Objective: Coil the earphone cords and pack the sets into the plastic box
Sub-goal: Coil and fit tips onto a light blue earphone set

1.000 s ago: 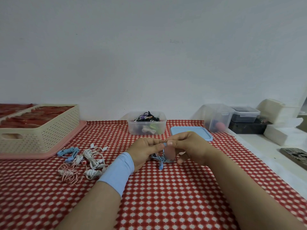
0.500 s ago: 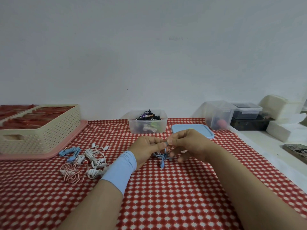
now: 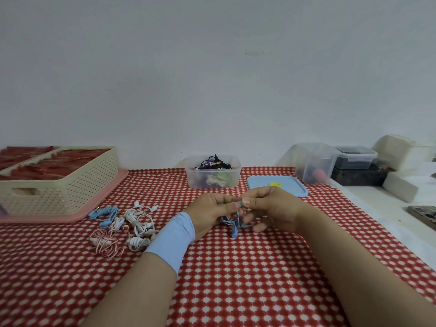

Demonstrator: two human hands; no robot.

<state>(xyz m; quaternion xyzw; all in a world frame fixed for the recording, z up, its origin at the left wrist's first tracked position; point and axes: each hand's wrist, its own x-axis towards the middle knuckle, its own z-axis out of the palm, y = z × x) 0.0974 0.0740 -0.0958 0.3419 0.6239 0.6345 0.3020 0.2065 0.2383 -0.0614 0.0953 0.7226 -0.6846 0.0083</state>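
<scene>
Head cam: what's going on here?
A person is coiling blue earphones over the table. The left hand and right hand both pinch the cord near its top, and the rest hangs in a small bundle below. A pile of other sets lies to the left. The box at the back holds several sets, its lid off and flat beside it.

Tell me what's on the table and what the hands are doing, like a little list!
hands: left hand and right hand both pinch the blue earphone cord
box: clear plastic box, open, earphones inside
lid: blue lid lying flat beside the box
waiting: pile of earphones, white, pink and blue, by the left wrist
cloth: red and white tablecloth
</scene>
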